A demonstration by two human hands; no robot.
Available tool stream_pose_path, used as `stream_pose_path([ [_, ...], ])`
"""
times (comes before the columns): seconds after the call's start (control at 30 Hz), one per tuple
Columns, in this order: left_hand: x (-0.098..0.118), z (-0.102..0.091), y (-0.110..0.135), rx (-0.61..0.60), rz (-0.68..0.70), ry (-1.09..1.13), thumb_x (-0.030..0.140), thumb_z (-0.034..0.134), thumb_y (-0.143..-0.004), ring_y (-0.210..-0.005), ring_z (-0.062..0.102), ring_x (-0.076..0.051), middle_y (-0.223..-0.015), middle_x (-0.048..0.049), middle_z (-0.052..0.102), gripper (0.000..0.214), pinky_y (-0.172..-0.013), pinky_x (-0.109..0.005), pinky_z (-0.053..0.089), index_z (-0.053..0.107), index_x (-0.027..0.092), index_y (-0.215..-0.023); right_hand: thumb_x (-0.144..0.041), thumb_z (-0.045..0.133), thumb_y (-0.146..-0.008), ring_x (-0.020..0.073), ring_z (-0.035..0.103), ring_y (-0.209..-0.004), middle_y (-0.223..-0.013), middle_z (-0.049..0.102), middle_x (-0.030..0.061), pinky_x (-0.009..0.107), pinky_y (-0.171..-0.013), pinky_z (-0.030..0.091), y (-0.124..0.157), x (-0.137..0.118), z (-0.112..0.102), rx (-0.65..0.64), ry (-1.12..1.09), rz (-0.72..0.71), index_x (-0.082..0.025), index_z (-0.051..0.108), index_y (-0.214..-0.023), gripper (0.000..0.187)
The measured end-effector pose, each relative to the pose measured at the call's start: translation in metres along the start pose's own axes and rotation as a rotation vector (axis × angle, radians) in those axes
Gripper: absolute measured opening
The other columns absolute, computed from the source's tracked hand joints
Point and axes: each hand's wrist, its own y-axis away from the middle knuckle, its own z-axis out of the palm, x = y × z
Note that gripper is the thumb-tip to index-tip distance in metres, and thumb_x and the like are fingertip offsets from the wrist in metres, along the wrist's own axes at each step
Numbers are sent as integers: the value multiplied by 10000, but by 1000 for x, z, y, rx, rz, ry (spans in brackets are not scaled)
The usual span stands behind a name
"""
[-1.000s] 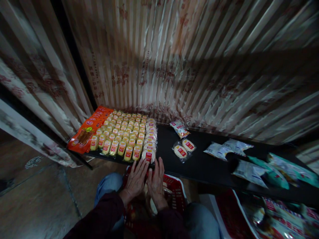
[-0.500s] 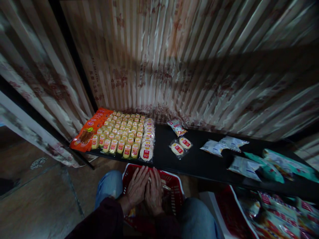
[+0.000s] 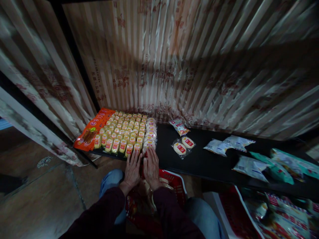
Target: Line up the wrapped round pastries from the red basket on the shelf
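My left hand [image 3: 132, 170] reaches to the front edge of the black shelf [image 3: 165, 156], fingers stretched out at the nearest row of small yellow wrapped cakes [image 3: 123, 146]. Beside it, my right hand [image 3: 151, 166] lies with fingers extended over the front of a column of round white wrapped crackers [image 3: 149, 134]. The fingertips seem to touch these packs, and nothing is gripped. Beneath both wrists is a red basket [image 3: 174, 181] with wrapped packs inside, partly hidden by my arms.
An orange snack bag [image 3: 87, 134] lies at the shelf's left end. Right of the crackers are a loose two-cracker pack [image 3: 179, 148], a small snack bag [image 3: 179, 127], silvery packets [image 3: 216, 146] and green bags [image 3: 272, 167]. A box [image 3: 230, 212] of bags stands lower right. A curtain [image 3: 159, 66] hangs behind.
Both hands have moved up and forward from over the basket to the shelf's front edge, at the cakes and crackers. The packs on the shelf look unchanged.
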Motion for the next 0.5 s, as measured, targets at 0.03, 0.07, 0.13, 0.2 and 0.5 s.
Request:
stream_pose_path([
  [0.03, 2, -3, 2, -6, 9, 23, 124, 405, -865, -1456, 109, -265, -1525, -162, 295, 621, -1142, -546, 212, 255, 115, -1468, -275, 293, -961, 226, 357, -1365, -1409, 481, 147, 498, -1080, 361, 5, 0, -2, 14, -22, 7, -142, 409, -1388, 462],
  [0.07, 6, -6, 5, -21, 16, 48, 115, 397, -865, -1455, 117, -262, -1521, -162, 304, 604, -1142, -540, 222, 282, 114, -1458, -281, 294, -961, 222, 398, -1334, -1372, 516, 140, 489, -1066, 378, 12, 1, -4, 29, -42, 21, -155, 431, -1371, 450],
  [0.13, 17, -12, 15, -54, 27, 106, 89, 369, -865, -1452, 150, -241, -1502, -147, 352, 556, -1139, -500, 264, 363, 117, -1420, -294, 302, -960, 216, 494, -1231, -1267, 590, 134, 466, -1021, 419, 34, 7, -9, 53, -62, 62, -167, 505, -1299, 415],
  [0.2, 30, -13, 32, -94, 62, 184, 85, 361, -862, -1443, 192, -228, -1464, -126, 423, 494, -1115, -452, 332, 480, 125, -1340, -298, 314, -959, 209, 564, -1107, -1153, 641, 125, 438, -963, 453, 62, 19, -13, 36, -51, 115, -171, 575, -1198, 376],
  [0.5, 54, 43, 116, -797, -222, 308, 39, 513, -676, -1009, 663, -229, -1097, -136, 701, 376, -883, -361, 542, 695, 127, -993, -361, 462, -856, 254, 618, -891, -866, 700, 122, 418, -861, 460, 165, 85, 15, -273, 182, 403, -211, 699, -858, 280],
])
